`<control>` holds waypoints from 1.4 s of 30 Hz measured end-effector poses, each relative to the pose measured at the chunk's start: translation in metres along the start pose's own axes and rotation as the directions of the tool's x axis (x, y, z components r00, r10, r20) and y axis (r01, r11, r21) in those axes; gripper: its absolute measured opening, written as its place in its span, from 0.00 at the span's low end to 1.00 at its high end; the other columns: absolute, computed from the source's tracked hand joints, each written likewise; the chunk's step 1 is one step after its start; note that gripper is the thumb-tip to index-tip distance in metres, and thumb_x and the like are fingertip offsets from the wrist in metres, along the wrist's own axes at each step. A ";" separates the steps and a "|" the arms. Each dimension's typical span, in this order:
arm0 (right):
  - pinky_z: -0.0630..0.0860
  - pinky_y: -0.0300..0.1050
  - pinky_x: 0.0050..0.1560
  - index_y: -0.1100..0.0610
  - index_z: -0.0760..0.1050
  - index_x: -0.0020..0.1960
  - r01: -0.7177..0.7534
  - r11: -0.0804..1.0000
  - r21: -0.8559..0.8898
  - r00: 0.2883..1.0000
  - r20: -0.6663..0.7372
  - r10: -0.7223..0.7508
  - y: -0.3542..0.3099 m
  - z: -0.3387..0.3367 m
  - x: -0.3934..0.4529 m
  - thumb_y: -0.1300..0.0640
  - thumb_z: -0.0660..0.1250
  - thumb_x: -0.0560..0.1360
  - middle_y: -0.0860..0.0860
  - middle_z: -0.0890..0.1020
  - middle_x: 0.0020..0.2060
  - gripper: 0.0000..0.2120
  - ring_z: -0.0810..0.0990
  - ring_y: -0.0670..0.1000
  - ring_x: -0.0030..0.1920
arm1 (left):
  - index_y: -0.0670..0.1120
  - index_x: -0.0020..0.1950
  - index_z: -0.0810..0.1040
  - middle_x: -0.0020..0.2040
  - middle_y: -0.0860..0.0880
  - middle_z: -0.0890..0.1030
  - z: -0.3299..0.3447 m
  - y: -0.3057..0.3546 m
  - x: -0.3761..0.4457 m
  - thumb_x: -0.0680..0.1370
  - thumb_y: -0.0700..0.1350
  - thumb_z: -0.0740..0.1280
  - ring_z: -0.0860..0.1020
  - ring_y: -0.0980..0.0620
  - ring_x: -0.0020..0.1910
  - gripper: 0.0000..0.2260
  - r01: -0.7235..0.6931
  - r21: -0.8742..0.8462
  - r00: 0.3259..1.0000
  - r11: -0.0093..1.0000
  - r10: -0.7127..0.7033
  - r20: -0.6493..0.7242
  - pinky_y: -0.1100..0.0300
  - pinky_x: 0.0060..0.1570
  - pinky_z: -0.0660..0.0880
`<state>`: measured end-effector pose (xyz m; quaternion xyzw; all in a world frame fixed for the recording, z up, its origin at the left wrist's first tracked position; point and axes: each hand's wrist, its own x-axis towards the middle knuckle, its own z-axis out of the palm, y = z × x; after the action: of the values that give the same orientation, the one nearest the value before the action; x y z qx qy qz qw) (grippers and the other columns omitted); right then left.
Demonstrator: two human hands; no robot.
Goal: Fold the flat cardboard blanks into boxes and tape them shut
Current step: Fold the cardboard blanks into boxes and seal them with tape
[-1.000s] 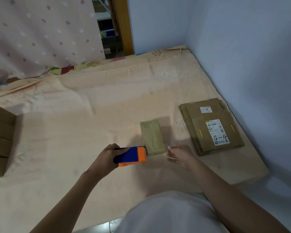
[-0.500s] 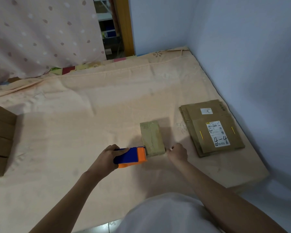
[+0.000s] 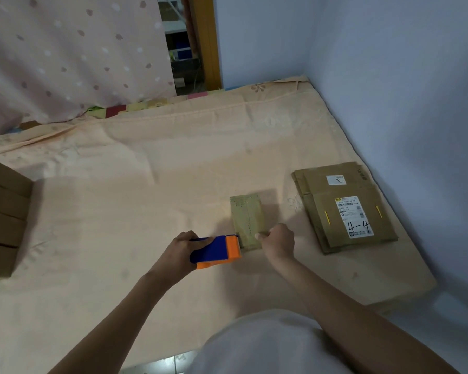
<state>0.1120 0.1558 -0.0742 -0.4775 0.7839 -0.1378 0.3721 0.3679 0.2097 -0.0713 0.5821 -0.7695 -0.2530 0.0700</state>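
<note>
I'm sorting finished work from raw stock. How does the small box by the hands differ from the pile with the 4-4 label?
The small box is folded up into a narrow block with glossy tape on top; the pile of flat blanks lies unfolded and wider. The box carries no label; the pile's top sheet bears white labels. The right hand touches the box; the pile lies untouched beside the wall. Both are brown cardboard on the sheet.

Peach sheet [image 3: 173,171] on the bed; blue walls [image 3: 389,76] — dotted pink curtain [image 3: 65,49] behind.
</note>
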 end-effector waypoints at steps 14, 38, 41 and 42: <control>0.48 0.43 0.78 0.59 0.45 0.82 0.589 0.767 -0.253 0.778 0.433 -0.454 -0.022 -0.001 0.015 0.61 0.70 0.78 0.52 0.46 0.82 0.43 0.44 0.50 0.81 | 0.55 0.76 0.68 0.54 0.47 0.76 -0.006 0.000 -0.005 0.72 0.35 0.72 0.69 0.52 0.52 0.34 0.012 0.035 1.000 0.999 -0.012 0.016 0.64 0.49 0.67; 0.42 0.42 0.77 0.57 0.46 0.82 0.605 0.753 -0.258 0.772 0.419 -0.477 -0.010 0.007 0.026 0.53 0.73 0.76 0.51 0.45 0.81 0.46 0.42 0.48 0.81 | 0.54 0.73 0.72 0.44 0.53 0.71 -0.043 -0.017 -0.024 0.67 0.35 0.74 0.68 0.52 0.43 0.36 -0.022 0.137 0.999 0.990 0.015 0.047 0.66 0.43 0.63; 0.42 0.42 0.77 0.57 0.46 0.82 0.602 0.756 -0.257 0.775 0.416 -0.475 -0.010 0.007 0.025 0.53 0.73 0.76 0.50 0.45 0.81 0.46 0.42 0.48 0.81 | 0.55 0.74 0.71 0.46 0.52 0.72 -0.043 -0.002 -0.014 0.72 0.36 0.71 0.70 0.51 0.43 0.33 0.000 0.190 0.995 0.982 -0.019 0.097 0.62 0.44 0.65; 0.42 0.42 0.77 0.57 0.46 0.82 0.601 0.756 -0.258 0.775 0.417 -0.475 -0.010 0.007 0.025 0.53 0.73 0.76 0.50 0.45 0.81 0.46 0.42 0.48 0.81 | 0.56 0.74 0.70 0.47 0.52 0.71 -0.043 0.002 -0.011 0.73 0.37 0.70 0.71 0.51 0.43 0.32 0.016 0.198 0.992 0.980 -0.041 0.121 0.61 0.43 0.66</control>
<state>0.1165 0.1304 -0.0845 -0.7633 0.5489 -0.0061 0.3406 0.3872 0.2073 -0.0313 0.5801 -0.7853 -0.2126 -0.0397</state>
